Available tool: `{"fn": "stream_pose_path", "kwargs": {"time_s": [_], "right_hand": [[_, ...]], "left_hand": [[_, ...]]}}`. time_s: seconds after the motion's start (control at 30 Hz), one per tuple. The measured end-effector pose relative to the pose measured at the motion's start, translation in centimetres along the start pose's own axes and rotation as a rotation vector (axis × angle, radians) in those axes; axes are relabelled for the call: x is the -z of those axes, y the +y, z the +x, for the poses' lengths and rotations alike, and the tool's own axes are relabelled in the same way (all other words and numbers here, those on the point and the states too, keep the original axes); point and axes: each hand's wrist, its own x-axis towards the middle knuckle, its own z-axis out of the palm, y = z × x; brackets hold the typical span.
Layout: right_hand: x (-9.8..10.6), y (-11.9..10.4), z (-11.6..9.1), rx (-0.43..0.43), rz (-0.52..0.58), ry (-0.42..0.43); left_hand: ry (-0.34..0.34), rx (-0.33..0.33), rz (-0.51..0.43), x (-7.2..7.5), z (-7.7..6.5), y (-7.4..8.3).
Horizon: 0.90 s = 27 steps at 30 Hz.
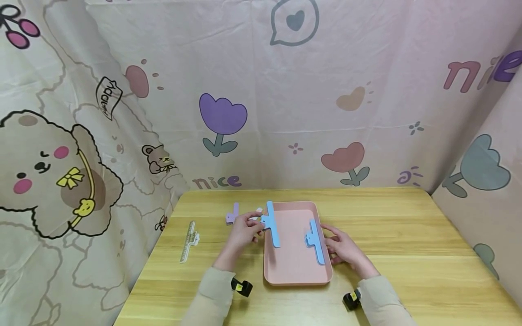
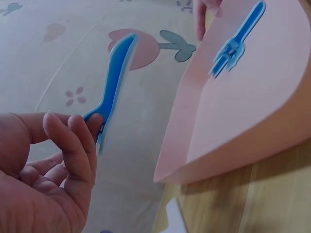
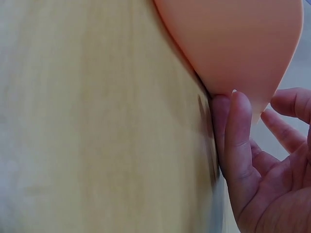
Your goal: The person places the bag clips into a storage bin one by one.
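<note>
A long light-blue plastic clip [image 1: 273, 226] is pinched by its handle between the thumb and fingers of my left hand [image 1: 244, 230]. It hangs over the left side of a shallow pink tray [image 1: 291, 276]; in the left wrist view the clip [image 2: 116, 77] is above the table. A second blue clip [image 1: 316, 243] lies inside the tray, along its right wall. My right hand [image 1: 341, 246] rests against the tray's right outer wall. In the right wrist view, fingertips [image 3: 286, 102] of that hand touch the tray [image 3: 238, 43].
Left of the tray, a purple clip [image 1: 233, 213] lies on the wooden table [image 1: 391, 244], with a white one [image 1: 258, 211] partly hidden behind my left hand. Further left is a clear clip [image 1: 188, 242]. A printed curtain [image 1: 285, 104] hangs behind the table.
</note>
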Motion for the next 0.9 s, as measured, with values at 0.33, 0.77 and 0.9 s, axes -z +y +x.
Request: {"fn": "stream_pose_path", "kwargs": {"time_s": [0.33,0.77,0.9], "right_hand": [[-0.2,-0.2,-0.1,0.002,-0.01,-0.004],[-0.1,0.0,0.0,-0.016,-0.028,0.004],[-0.2,0.0,0.0,-0.023,-0.032,0.009]], "left_hand": [[-0.002,0.026,0.063,-2.2,1.5,0.7],[-0.047,0.055,0.042,-3.7,4.4,-0.1],[-0.05,0.074,0.037,-4.4,5.2,-0.5]]}}
